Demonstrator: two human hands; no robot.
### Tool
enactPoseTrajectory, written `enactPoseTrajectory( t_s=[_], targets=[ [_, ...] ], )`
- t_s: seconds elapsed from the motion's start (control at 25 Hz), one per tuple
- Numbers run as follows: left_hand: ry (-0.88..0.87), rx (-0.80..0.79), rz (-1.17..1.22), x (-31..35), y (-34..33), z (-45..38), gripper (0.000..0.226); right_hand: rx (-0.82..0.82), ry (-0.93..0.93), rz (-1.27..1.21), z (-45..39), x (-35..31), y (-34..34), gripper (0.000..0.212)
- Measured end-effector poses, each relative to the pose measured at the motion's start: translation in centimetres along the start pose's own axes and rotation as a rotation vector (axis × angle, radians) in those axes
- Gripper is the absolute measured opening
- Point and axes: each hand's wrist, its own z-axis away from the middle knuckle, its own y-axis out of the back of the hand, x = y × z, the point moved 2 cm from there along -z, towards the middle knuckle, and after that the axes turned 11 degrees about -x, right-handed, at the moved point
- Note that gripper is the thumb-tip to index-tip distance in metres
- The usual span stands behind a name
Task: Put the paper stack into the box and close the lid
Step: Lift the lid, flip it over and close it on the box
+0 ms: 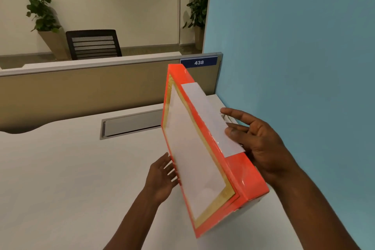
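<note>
An orange box (pixel 246 176) with gold trim and a white panel on its broad face stands tilted on edge above the right side of the white desk (pixel 60 168). A white label (pixel 211 115) runs along its upturned side. My right hand (pixel 261 144) presses against that side with fingers spread over the label. My left hand (pixel 160 176) meets the lower left edge of the broad face, its fingertips hidden behind the box. The box looks closed. No paper stack is in sight.
A grey cable hatch (pixel 132 124) is set into the desk behind the box. A tan partition (pixel 81 91) with a plate marked 438 bounds the far edge. A blue wall (pixel 294 46) stands close on the right. A black chair (pixel 93 44) and potted plants are beyond the partition.
</note>
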Motion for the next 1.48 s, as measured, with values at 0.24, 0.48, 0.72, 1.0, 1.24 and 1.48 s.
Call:
enactPoseTrajectory(
  t_s=[0.24,0.48,0.72,1.0,1.24,1.48],
  targets=[
    [-0.105,0.033,-0.126,-0.1,-0.9,-1.6,0.037,0.272,-0.092,0.478,-0.2,0.4,6.7,0.015],
    [-0.125,0.062,-0.335,-1.7,-2.1,-2.3,0.059,0.244,-0.191,0.593,-1.1,4.2,12.2,0.034],
    [-0.115,0.127,-0.453,-2.0,-2.6,-3.9,0.063,0.244,-0.298,0.79,-3.3,7.4,16.7,0.023],
    [-0.153,0.165,-0.807,-3.3,-3.2,-6.2,0.085,0.245,-0.354,0.994,-5.7,12.5,20.4,0.028],
    [-0.138,0.178,-0.983,-4.6,-4.1,-7.8,0.103,0.464,-0.329,0.969,-5.9,16.0,21.2,0.038],
    [-0.074,0.094,-1.006,-5.2,-4.7,-8.4,0.1,0.54,-0.285,1.027,-5.1,18.3,21.2,0.036]
  ],
)
